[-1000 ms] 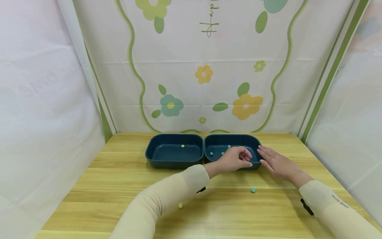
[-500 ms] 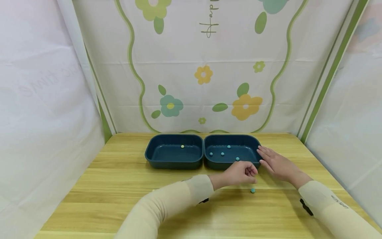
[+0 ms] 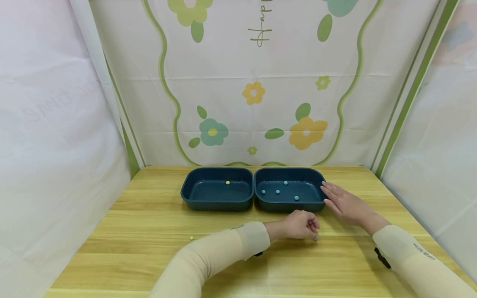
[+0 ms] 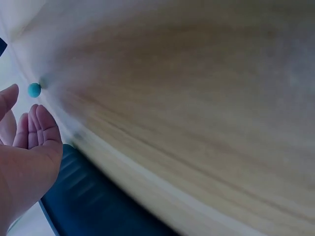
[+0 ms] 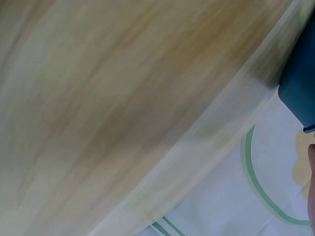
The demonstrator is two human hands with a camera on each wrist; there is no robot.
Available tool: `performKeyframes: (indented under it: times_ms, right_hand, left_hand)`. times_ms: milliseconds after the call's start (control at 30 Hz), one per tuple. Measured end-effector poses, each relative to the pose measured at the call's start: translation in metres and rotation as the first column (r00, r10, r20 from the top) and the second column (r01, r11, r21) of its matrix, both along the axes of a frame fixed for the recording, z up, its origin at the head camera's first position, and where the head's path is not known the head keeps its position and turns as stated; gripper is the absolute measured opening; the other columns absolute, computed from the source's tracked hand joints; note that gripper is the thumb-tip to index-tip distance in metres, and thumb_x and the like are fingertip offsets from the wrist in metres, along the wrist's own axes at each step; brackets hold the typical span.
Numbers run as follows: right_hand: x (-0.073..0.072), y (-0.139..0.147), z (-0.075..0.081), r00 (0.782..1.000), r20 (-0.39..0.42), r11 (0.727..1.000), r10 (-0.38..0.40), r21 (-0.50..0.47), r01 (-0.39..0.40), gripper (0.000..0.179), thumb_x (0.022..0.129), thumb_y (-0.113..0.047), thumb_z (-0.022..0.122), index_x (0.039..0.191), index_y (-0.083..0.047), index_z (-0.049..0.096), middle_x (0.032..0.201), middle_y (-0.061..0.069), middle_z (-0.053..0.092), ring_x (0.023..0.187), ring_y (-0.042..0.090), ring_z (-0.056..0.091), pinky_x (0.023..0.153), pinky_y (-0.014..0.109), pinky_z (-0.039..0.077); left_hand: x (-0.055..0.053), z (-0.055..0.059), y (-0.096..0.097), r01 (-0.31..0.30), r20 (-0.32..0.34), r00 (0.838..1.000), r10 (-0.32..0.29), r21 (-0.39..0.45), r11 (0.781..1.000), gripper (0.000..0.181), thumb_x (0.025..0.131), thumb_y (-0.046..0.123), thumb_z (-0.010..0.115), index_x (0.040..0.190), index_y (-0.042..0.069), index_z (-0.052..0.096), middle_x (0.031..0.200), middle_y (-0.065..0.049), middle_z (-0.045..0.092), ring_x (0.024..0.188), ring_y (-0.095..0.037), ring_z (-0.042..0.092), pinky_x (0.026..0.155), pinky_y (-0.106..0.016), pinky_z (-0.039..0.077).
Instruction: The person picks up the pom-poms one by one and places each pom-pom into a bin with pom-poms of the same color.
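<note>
My left hand (image 3: 302, 224) is low over the table, in front of the right dark blue box (image 3: 268, 205). Its thumb and fingertips are beside a small blue ball (image 3: 316, 238), which they partly cover in the head view. In the left wrist view the ball (image 4: 34, 90) lies just beyond the fingertips, with a gap between thumb and fingers. My right hand (image 3: 348, 207) rests with straight fingers against the right box's right end. Only a sliver of that hand (image 5: 311, 182) shows in the right wrist view. Several blue balls (image 3: 277, 192) lie inside the right box.
Touching the right box is a matching left box (image 3: 218, 205) with one yellow ball (image 3: 227, 182) inside. Another yellow ball (image 3: 191, 238) lies on the wooden table (image 3: 130, 244) beside the left sleeve (image 3: 220, 250). A flowered cloth (image 3: 223, 103) hangs behind.
My left hand has come out from over the right box, down to the blue ball on the table. The left sleeve now covers one yellow ball and uncovers another. The right hand stays put.
</note>
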State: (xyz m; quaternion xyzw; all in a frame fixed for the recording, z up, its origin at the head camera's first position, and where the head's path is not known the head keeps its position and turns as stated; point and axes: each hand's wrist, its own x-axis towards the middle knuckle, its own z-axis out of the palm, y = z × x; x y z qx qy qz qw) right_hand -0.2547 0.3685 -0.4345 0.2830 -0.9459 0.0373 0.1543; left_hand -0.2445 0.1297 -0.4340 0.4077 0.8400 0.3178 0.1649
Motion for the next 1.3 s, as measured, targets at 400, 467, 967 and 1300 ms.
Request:
performKeyframes:
  times_ms: [400, 467, 967, 1300]
  right_hand:
    - [0.001, 0.000, -0.001, 1.000, -0.006, 1.000, 0.004, -0.003, -0.004, 0.049, 0.101, -0.023, 0.052, 0.139, 0.008, 0.047, 0.145, 0.027, 0.041, 0.132, 0.044, 0.038, 0.108, 0.049, 0.033]
    - [0.001, 0.001, -0.001, 1.000, -0.002, 1.000, 0.004, -0.002, -0.004, 0.049, 0.102, -0.023, 0.052, 0.139, 0.008, 0.047, 0.145, 0.027, 0.040, 0.132, 0.044, 0.038, 0.108, 0.050, 0.033]
    - [0.001, 0.000, 0.001, 1.000, 0.003, 1.000, -0.001, -0.003, 0.001, 0.049, 0.102, -0.024, 0.051, 0.139, 0.008, 0.047, 0.146, 0.027, 0.040, 0.132, 0.044, 0.038, 0.110, 0.048, 0.031]
    - [0.000, 0.001, 0.001, 1.000, 0.007, 1.000, -0.005, 0.004, 0.005, 0.049, 0.102, -0.025, 0.050, 0.139, 0.008, 0.047, 0.146, 0.027, 0.040, 0.133, 0.044, 0.037, 0.109, 0.049, 0.033]
  left_hand:
    - [0.006, 0.000, 0.008, -0.021, -0.012, 1.000, 0.020, -0.086, 0.996, 0.018, 0.082, 0.019, 0.080, 0.093, 0.017, 0.067, 0.077, 0.014, 0.058, 0.071, 0.001, 0.053, 0.066, -0.009, 0.043]
    - [0.007, -0.001, 0.010, -0.029, -0.008, 1.000, 0.029, -0.089, 0.996, 0.017, 0.083, 0.019, 0.080, 0.093, 0.017, 0.067, 0.077, 0.014, 0.058, 0.071, 0.001, 0.053, 0.066, -0.009, 0.043]
    - [0.005, -0.002, 0.012, -0.015, -0.048, 0.999, 0.010, -0.110, 0.994, 0.017, 0.083, 0.015, 0.080, 0.093, 0.017, 0.066, 0.078, 0.014, 0.058, 0.072, 0.001, 0.052, 0.068, -0.008, 0.042]
    - [0.006, 0.001, 0.010, -0.022, -0.033, 0.999, 0.018, -0.113, 0.993, 0.018, 0.081, 0.013, 0.081, 0.091, 0.017, 0.066, 0.078, 0.014, 0.058, 0.072, 0.001, 0.053, 0.067, -0.009, 0.043]
